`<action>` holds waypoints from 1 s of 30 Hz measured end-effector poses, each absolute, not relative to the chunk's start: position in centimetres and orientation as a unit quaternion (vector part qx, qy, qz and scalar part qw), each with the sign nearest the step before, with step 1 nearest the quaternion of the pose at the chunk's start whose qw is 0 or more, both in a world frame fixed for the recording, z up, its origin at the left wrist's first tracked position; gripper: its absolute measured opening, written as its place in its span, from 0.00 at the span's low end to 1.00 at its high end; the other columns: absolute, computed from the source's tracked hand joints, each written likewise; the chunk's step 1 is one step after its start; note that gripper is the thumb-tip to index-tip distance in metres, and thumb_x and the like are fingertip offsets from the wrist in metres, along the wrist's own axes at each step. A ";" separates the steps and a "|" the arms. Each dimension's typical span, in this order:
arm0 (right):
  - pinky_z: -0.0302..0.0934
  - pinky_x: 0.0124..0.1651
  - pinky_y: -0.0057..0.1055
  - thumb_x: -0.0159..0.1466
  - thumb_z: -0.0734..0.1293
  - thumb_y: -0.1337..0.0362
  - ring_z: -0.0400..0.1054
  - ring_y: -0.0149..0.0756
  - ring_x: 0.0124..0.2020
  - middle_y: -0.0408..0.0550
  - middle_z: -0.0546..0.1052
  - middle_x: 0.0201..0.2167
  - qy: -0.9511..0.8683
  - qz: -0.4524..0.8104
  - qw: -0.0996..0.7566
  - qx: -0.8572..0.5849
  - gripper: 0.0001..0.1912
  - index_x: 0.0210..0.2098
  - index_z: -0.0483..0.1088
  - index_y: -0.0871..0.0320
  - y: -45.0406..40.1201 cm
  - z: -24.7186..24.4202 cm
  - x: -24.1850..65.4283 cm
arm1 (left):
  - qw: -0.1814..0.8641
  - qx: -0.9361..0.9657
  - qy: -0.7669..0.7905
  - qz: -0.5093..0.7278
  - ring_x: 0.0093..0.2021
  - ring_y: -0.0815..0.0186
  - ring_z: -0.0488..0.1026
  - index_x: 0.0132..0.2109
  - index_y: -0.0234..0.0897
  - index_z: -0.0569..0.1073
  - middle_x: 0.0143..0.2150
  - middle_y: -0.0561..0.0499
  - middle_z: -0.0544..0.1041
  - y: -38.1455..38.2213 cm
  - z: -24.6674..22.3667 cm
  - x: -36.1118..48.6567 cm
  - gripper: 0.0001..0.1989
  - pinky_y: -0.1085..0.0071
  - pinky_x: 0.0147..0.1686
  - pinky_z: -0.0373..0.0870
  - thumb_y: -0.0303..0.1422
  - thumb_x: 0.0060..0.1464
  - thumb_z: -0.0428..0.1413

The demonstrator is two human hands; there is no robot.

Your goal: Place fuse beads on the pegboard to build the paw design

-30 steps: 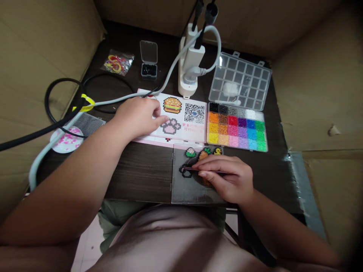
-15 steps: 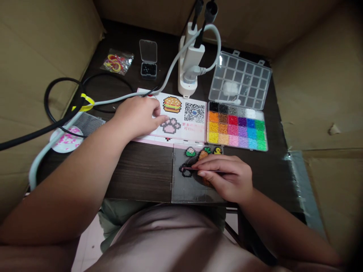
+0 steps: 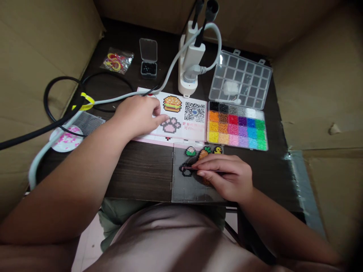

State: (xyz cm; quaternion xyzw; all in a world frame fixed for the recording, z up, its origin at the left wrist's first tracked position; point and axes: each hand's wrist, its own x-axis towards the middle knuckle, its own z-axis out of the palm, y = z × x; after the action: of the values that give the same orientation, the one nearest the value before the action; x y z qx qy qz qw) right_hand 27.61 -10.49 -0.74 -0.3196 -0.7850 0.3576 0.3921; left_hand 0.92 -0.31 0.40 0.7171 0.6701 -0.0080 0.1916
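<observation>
Right hand (image 3: pixel 227 177) curled almost shut, with thin tweezers (image 3: pixel 207 170) pinched between thumb and fingers, tips pointing left toward a black bead outline (image 3: pixel 185 171). Hand and tweezers directly over a clear square pegboard (image 3: pixel 184 191), lying flat on the dark wood bench (image 3: pixel 138 170) near its front edge. Along the pegboard's far side, a green bead figure (image 3: pixel 190 151), an orange bead carrot (image 3: pixel 203 153) and a yellow bead duck (image 3: pixel 217 150); more beads partly hidden under the hand.

Left hand (image 3: pixel 138 116) palm down and relaxed, partly open, on the left part of an open pattern booklet (image 3: pixel 184 128), fingertips just beside a printed pink paw (image 3: pixel 171 125). No held object visible. Printed burger (image 3: pixel 172 104) and QR code (image 3: pixel 194 112) on the same page.

Right of the booklet, a tray of colored beads (image 3: pixel 237 125) in small compartments, touching a clear plastic box (image 3: pixel 240 77) above it. Farther back, a power strip (image 3: pixel 187 71) with plugged-in cords, a small box of black beads (image 3: pixel 148 70) and a plastic bag of colored rings (image 3: pixel 117 60). At the left, a second pegboard (image 3: pixel 86 122) beside a round white dish with pink beads (image 3: pixel 66 138), under coiled black cable (image 3: pixel 56 94). Cardboard walls (image 3: pixel 36 56) around the bench.
</observation>
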 end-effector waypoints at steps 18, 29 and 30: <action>0.81 0.45 0.31 0.65 0.75 0.74 0.85 0.38 0.33 0.50 0.88 0.33 -0.783 0.362 0.389 -0.324 0.07 0.38 0.85 0.56 -10.5 -0.7 27.7 | 0.199 0.720 0.665 -0.003 0.48 0.48 0.80 0.47 0.46 0.83 0.41 0.43 0.85 -0.4 0.6 0.9 0.22 0.58 0.45 0.72 0.55 0.58 0.58; 0.80 0.45 0.30 0.65 0.76 0.73 0.85 0.37 0.33 0.51 0.88 0.33 -0.784 0.357 0.396 -0.318 0.06 0.37 0.85 0.57 -10.5 -0.9 27.7 | 0.188 0.723 0.664 -0.013 0.45 0.48 0.81 0.46 0.44 0.83 0.40 0.42 0.85 -0.3 0.6 0.9 0.22 0.58 0.42 0.71 0.55 0.59 0.57; 0.81 0.45 0.31 0.65 0.76 0.73 0.85 0.37 0.33 0.50 0.88 0.33 -0.784 0.357 0.394 -0.319 0.06 0.37 0.85 0.57 -10.5 -0.9 27.7 | 0.189 0.723 0.664 -0.011 0.45 0.49 0.80 0.45 0.44 0.83 0.40 0.42 0.85 -0.3 0.6 0.9 0.22 0.58 0.42 0.71 0.55 0.59 0.57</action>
State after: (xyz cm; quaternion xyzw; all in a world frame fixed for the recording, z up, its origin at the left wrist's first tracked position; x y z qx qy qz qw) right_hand 27.71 -10.47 -0.87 -0.3191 -0.7845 0.3570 0.3941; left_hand 0.85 -0.33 0.57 0.7229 0.6645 -0.0107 0.1892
